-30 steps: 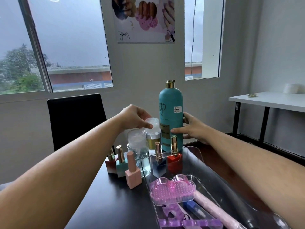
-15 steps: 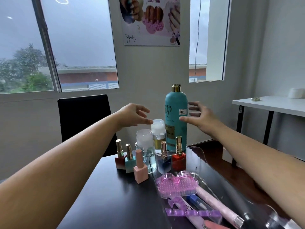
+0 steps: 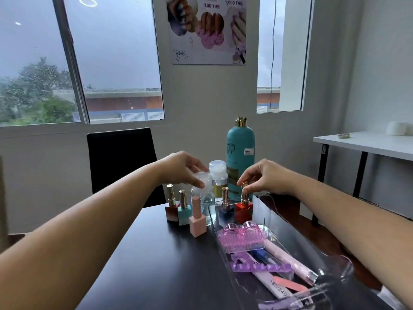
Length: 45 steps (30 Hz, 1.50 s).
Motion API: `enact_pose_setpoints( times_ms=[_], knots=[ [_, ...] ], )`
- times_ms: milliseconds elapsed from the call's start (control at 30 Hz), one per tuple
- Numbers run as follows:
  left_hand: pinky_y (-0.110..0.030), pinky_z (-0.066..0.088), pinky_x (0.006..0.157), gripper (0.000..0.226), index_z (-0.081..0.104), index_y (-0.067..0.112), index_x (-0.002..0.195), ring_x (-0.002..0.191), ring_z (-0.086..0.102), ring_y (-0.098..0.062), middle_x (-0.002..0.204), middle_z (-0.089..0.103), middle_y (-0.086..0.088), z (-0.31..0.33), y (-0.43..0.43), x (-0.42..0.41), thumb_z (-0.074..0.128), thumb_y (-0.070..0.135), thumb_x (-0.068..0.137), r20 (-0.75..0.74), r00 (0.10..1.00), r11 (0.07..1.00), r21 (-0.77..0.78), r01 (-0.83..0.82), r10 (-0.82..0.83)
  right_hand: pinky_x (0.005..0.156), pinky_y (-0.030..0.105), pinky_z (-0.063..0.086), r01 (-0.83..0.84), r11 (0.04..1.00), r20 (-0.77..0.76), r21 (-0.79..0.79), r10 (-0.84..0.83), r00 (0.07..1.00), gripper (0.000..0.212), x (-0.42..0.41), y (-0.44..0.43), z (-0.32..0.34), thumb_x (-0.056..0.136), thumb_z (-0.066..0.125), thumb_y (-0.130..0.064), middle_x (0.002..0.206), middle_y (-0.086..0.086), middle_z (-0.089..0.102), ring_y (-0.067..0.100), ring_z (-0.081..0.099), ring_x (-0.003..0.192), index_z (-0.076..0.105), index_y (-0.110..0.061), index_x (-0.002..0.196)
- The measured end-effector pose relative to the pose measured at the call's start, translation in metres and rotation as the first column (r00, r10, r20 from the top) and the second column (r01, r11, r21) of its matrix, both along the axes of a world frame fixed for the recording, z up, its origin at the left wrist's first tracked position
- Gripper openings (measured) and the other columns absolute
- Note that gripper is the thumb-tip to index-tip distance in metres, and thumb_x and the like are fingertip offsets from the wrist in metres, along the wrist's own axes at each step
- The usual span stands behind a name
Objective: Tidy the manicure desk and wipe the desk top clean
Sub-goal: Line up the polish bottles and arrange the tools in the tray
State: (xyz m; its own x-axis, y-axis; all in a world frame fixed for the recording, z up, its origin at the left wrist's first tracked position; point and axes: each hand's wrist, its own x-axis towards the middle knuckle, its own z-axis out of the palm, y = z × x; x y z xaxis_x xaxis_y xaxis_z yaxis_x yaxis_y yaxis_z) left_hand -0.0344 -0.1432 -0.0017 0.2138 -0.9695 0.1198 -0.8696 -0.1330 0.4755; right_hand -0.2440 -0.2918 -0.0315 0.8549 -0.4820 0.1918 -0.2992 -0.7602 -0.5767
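Two hands are working close together: left hand (image 3: 181, 167) pinching the clear dispenser (image 3: 202, 193), right hand (image 3: 266, 175) gripping the red bottle's (image 3: 244, 209) cap; crowded neighbours risk toppling.

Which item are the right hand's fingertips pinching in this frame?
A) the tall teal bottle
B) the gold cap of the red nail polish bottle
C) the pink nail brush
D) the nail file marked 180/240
B: the right hand closes its fingertips on the gold cap of the red nail polish bottle, in front of the tall teal bottle.
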Motion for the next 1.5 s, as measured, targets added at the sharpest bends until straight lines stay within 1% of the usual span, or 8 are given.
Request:
enact_pose_setpoints(
  times_ms=[267,433,600,767,900,1033,1367,1500],
  knots=[
    [-0.021,0.052,0.078,0.046,0.066,0.021,0.113,0.088,0.067,-0.016,0.105,0.070,-0.001,-0.004,-0.014,0.014,0.080,0.021,0.069,-0.015,0.999,0.996,-0.066,-0.052,0.051,0.081,0.021,0.051,0.072,0.997,0.069,-0.013,-0.071,0.995,0.019,-0.001,-0.019,-0.002,0.073,0.078,-0.017,0.093,-0.002,0.072,0.011,0.065,0.090,0.075,-0.019,0.092],
    [-0.007,0.045,0.060,0.045,0.066,0.018,0.114,0.086,0.064,-0.014,0.103,0.069,-0.001,-0.006,-0.027,0.024,0.079,0.018,0.071,-0.032,0.996,0.992,-0.092,-0.089,0.086,0.069,0.013,0.046,0.142,0.989,0.095,-0.028,-0.139,0.986,0.020,0.003,-0.036,-0.002,0.073,0.078,-0.016,0.089,-0.003,0.071,0.007,0.064,0.083,0.074,-0.019,0.093],
    [-0.016,0.047,0.073,0.047,0.066,0.017,0.113,0.093,0.066,-0.017,0.106,0.069,-0.002,-0.008,-0.036,0.027,0.080,0.021,0.069,-0.022,0.993,0.986,-0.118,-0.121,0.119,0.069,0.014,0.047,0.186,0.978,0.116,-0.098,-0.175,0.978,0.023,0.007,-0.042,-0.007,0.072,0.079,-0.019,0.086,-0.003,0.071,0.011,0.064,0.082,0.074,-0.018,0.095],
    [-0.008,0.043,0.059,0.046,0.066,0.018,0.113,0.091,0.066,-0.015,0.106,0.068,-0.001,-0.012,-0.039,0.031,0.080,0.022,0.069,-0.043,0.989,0.980,-0.138,-0.146,0.141,0.059,0.003,0.045,0.201,0.978,0.160,-0.064,-0.189,0.969,0.026,0.006,-0.044,-0.012,0.069,0.082,-0.017,0.082,-0.007,0.069,0.001,0.063,0.073,0.072,-0.017,0.093],
    [-0.008,0.042,0.062,0.046,0.067,0.019,0.112,0.091,0.064,-0.013,0.107,0.068,0.000,-0.013,-0.040,0.032,0.081,0.024,0.069,-0.056,0.985,0.971,-0.163,-0.173,0.166,0.064,0.008,0.045,0.202,0.979,0.170,-0.040,-0.193,0.966,0.023,0.003,-0.046,-0.012,0.070,0.081,-0.014,0.082,-0.008,0.069,0.002,0.064,0.075,0.070,-0.020,0.090],
    [-0.006,0.044,0.054,0.046,0.067,0.019,0.111,0.085,0.065,-0.013,0.104,0.068,0.000,-0.015,-0.040,0.032,0.081,0.024,0.068,-0.087,0.981,0.967,-0.171,-0.189,0.176,0.065,0.010,0.046,0.226,0.972,0.191,-0.060,-0.211,0.959,0.022,0.005,-0.048,-0.014,0.070,0.081,-0.012,0.082,-0.006,0.069,0.005,0.064,0.073,0.069,-0.020,0.087],
    [-0.005,0.048,0.053,0.045,0.068,0.016,0.110,0.076,0.063,-0.011,0.098,0.068,-0.001,-0.017,-0.039,0.032,0.081,0.022,0.068,-0.117,0.980,0.964,-0.194,-0.183,0.162,0.055,0.004,0.048,0.226,0.974,0.230,-0.026,-0.214,0.949,0.025,0.007,-0.048,-0.018,0.070,0.080,-0.005,0.080,-0.003,0.067,0.004,0.063,0.064,0.065,-0.021,0.082],
    [-0.009,0.052,0.058,0.045,0.068,0.016,0.111,0.082,0.067,-0.018,0.100,0.068,-0.001,-0.018,-0.039,0.032,0.081,0.022,0.068,-0.125,0.979,0.963,-0.197,-0.184,0.162,0.056,0.005,0.049,0.221,0.975,0.247,-0.012,-0.211,0.946,0.026,0.007,-0.048,-0.020,0.070,0.078,-0.003,0.083,0.001,0.067,0.008,0.065,0.067,0.063,-0.018,0.084]
  ],
)
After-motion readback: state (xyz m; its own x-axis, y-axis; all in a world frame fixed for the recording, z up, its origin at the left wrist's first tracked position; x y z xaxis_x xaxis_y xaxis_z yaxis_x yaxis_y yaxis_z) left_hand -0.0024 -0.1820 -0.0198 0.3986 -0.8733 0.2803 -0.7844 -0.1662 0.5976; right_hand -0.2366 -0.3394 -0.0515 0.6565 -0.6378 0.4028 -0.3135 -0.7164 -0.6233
